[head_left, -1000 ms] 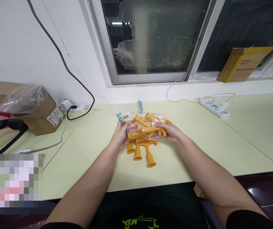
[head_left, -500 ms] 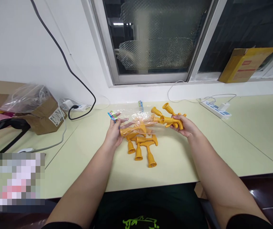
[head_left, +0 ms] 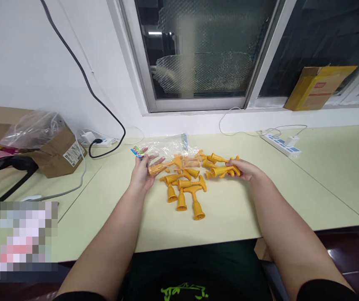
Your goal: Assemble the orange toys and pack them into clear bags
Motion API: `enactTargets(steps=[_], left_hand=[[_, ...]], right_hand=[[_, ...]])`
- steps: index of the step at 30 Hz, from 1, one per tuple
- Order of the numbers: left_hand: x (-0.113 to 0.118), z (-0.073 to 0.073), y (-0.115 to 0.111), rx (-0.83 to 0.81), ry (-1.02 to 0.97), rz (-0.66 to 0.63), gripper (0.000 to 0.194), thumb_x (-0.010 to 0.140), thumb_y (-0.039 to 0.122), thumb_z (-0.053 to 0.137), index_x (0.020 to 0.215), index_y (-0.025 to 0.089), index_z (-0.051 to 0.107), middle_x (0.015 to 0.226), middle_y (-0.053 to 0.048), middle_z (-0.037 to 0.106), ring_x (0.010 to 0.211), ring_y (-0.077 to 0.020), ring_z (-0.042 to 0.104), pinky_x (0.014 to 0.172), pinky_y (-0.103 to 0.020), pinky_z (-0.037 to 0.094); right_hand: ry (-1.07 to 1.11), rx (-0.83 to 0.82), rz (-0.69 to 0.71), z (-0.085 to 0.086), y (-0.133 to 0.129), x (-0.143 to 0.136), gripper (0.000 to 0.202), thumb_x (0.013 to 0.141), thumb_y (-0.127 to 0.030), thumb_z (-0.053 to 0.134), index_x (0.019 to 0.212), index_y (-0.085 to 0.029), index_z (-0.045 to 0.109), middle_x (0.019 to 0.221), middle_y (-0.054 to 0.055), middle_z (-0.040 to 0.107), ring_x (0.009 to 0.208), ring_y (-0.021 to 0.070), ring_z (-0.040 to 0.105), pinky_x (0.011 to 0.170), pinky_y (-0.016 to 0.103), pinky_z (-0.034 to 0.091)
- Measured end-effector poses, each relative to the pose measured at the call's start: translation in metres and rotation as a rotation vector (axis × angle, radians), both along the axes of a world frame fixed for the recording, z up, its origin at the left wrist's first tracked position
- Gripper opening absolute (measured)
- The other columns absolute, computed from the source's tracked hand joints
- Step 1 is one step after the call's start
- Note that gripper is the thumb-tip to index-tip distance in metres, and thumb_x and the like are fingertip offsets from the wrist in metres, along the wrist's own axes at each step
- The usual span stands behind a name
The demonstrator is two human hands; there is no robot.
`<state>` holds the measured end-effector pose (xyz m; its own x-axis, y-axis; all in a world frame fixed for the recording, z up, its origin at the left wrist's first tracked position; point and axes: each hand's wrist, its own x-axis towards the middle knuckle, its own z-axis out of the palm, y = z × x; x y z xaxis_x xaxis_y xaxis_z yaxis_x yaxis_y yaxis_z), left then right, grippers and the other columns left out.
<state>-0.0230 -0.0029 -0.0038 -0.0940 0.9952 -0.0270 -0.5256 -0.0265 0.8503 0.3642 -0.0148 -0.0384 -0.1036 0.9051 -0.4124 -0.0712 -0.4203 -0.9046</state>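
Observation:
My left hand point(head_left: 142, 169) is closed on the near left side of a clear plastic bag point(head_left: 167, 147) with a colourful printed header. A yellow-orange plastic piece point(head_left: 159, 168) shows through the film by its fingers. At the right, my right hand point(head_left: 244, 169) grips several yellow plastic pieces point(head_left: 221, 171) by their curved ends, low over the table, bell-shaped ends pointing left. Between my hands lie several more T-handled yellow pieces point(head_left: 198, 208) with flared bell ends, some partly behind or under the film. I cannot tell which of these are inside the bag.
A cardboard box point(head_left: 57, 152) stuffed with plastic wrap stands at the left. White power strips point(head_left: 281, 144) with cables lie along the wall. A yellow carton point(head_left: 320, 90) leans on the window. A blurred-out patch covers the lower left.
My right hand has lowered its yellow pieces toward the table. The left hand has shifted slightly left and down with the bag, and the film lies flatter.

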Motion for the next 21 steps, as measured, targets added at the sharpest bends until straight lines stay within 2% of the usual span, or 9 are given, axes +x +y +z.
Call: enactTargets(steps=[5, 7, 12, 15, 17, 21], left_hand=[[-0.001, -0.002, 0.001, 0.006, -0.011, -0.006, 0.035, 0.091, 0.035, 0.065, 0.123, 0.036, 0.052, 0.103, -0.002, 0.065, 0.096, -0.0267, 0.074, 0.072, -0.042, 0.063], [-0.001, -0.001, 0.000, 0.004, -0.012, -0.007, 0.035, 0.091, 0.035, 0.066, 0.124, 0.036, 0.052, 0.104, -0.002, 0.065, 0.096, -0.0260, 0.074, 0.073, -0.041, 0.063], [0.000, 0.000, -0.001, -0.001, -0.002, 0.002, 0.036, 0.092, 0.035, 0.064, 0.126, 0.036, 0.052, 0.103, -0.002, 0.065, 0.095, -0.0252, 0.074, 0.073, -0.040, 0.063], [0.001, 0.000, -0.001, 0.002, 0.007, -0.004, 0.039, 0.092, 0.035, 0.064, 0.128, 0.036, 0.051, 0.103, -0.002, 0.065, 0.094, -0.0255, 0.074, 0.073, -0.040, 0.063], [0.002, -0.001, -0.002, 0.006, 0.011, -0.022, 0.042, 0.092, 0.036, 0.065, 0.130, 0.037, 0.050, 0.103, -0.002, 0.065, 0.094, -0.0258, 0.074, 0.072, -0.040, 0.063], [0.006, -0.002, -0.005, 0.029, 0.013, -0.079, 0.049, 0.089, 0.040, 0.070, 0.132, 0.036, 0.048, 0.105, -0.003, 0.066, 0.094, -0.0257, 0.074, 0.074, -0.040, 0.062]], right_hand=[[-0.157, 0.044, 0.048, 0.004, -0.005, -0.018, 0.012, 0.089, -0.024, 0.064, 0.092, -0.013, 0.065, 0.079, 0.012, 0.074, 0.058, 0.0128, 0.066, 0.035, 0.014, 0.041], [-0.209, 0.079, 0.062, 0.006, -0.006, -0.024, 0.018, 0.093, -0.031, 0.063, 0.092, -0.013, 0.064, 0.076, 0.011, 0.072, 0.055, 0.0120, 0.063, 0.034, 0.015, 0.039], [-0.366, 0.151, 0.010, 0.000, -0.004, -0.031, 0.025, 0.093, -0.043, 0.063, 0.101, -0.020, 0.058, 0.076, 0.004, 0.070, 0.057, 0.0132, 0.064, 0.043, 0.020, 0.049], [-0.573, 0.211, -0.005, -0.005, -0.002, -0.028, 0.031, 0.090, -0.052, 0.063, 0.103, -0.024, 0.060, 0.070, -0.001, 0.067, 0.056, 0.0138, 0.062, 0.044, 0.021, 0.047], [-0.701, 0.265, -0.020, -0.006, -0.002, -0.026, 0.033, 0.087, -0.056, 0.065, 0.097, -0.025, 0.064, 0.068, -0.001, 0.066, 0.057, 0.0135, 0.059, 0.046, 0.021, 0.043], [-0.839, 0.313, 0.010, 0.000, -0.008, -0.025, 0.038, 0.081, -0.061, 0.069, 0.093, -0.026, 0.070, 0.079, 0.002, 0.069, 0.069, 0.0167, 0.061, 0.055, 0.024, 0.043]])
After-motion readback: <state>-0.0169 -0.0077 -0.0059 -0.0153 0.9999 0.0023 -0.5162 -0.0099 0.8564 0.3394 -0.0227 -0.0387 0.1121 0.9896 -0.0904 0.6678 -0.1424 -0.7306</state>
